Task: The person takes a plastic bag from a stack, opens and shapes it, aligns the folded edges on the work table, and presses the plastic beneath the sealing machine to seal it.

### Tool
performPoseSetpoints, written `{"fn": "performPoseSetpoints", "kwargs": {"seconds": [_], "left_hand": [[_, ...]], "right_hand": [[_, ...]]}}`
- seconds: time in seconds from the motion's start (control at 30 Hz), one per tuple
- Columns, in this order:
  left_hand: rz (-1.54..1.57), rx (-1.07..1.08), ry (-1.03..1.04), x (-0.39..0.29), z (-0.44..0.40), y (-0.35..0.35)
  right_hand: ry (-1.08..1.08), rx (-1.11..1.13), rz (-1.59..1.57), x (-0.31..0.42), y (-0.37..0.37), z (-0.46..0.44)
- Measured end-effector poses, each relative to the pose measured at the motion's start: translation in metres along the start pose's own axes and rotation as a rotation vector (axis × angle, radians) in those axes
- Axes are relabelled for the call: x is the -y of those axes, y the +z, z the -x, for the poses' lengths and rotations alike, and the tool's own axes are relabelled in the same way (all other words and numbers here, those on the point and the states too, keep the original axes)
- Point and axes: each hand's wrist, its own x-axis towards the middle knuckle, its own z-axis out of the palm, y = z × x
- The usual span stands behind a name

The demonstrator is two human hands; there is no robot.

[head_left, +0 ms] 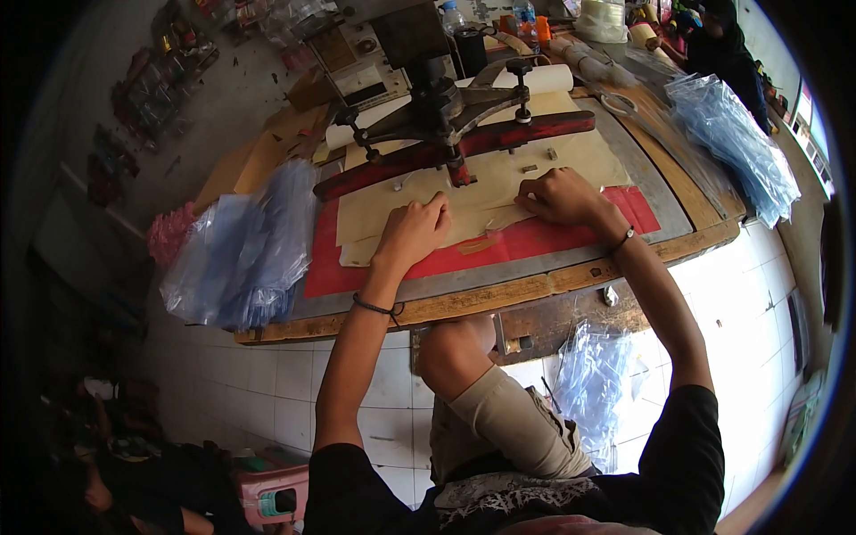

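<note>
My left hand [415,234] rests with curled fingers on a tan sheet [481,203], just in front of a press with a long red bar [526,133]. On the sheet's right part is my right hand [560,194], its fingers bent and pressed together. Whatever either hand pinches is hidden or too thin to make out. Beneath the tan sheet lies a red sheet [334,280], which shows along the front and sides. Small metal blocks [530,168] sit on the tan sheet close to the bar.
Stacks of clear bluish plastic [241,250] hang over the table's left edge, and another plastic stack [736,143] lies at the right. Scissors [620,104], a white roll [544,80] and bottles [453,16] are farther back. Another person [713,45] is at the upper right.
</note>
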Motion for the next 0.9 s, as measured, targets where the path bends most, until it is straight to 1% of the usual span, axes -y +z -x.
{"fn": "performPoseSetpoints", "kwargs": {"seconds": [0.5, 0.6, 0.7, 0.9], "left_hand": [[0.012, -0.021, 0.013, 0.0034, -0.0001, 0.0052], [-0.009, 0.031, -0.035, -0.0037, 0.0001, -0.0031], [-0.01, 0.038, -0.034, -0.0034, -0.0001, -0.0033], [0.035, -0.001, -0.021, 0.0017, 0.0005, 0.0014]], "right_hand": [[0.013, 0.029, 0.008, 0.0021, -0.004, 0.0002], [0.016, 0.018, 0.001, 0.0035, -0.004, 0.0008], [0.029, 0.025, 0.004, 0.0026, -0.0029, 0.0008], [0.033, 0.022, 0.002, 0.0032, -0.0024, 0.0003]]}}
